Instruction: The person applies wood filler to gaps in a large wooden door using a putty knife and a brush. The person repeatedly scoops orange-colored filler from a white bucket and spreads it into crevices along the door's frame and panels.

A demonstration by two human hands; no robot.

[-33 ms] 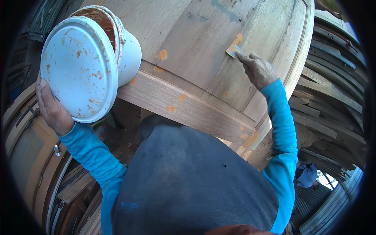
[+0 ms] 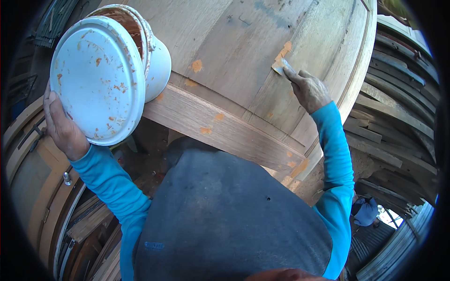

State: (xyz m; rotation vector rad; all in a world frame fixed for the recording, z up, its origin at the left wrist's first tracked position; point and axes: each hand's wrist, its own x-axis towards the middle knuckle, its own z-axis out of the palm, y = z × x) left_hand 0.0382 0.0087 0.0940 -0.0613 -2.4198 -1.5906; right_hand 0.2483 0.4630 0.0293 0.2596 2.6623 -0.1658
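On the wooden panel (image 2: 234,61), the right hand (image 2: 309,91) pinches a putty knife (image 2: 280,65) spreading orange filler (image 2: 284,50); the left hand (image 2: 63,126) grips a white tub (image 2: 105,75); next, likely smoothing the patch flush.

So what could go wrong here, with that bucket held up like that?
The left hand holds the white plastic bucket tipped on its side, so the orange filler inside might spill. The right hand presses a small flat scraper against the pale wooden panel; a slip could smear filler or gouge the wood.
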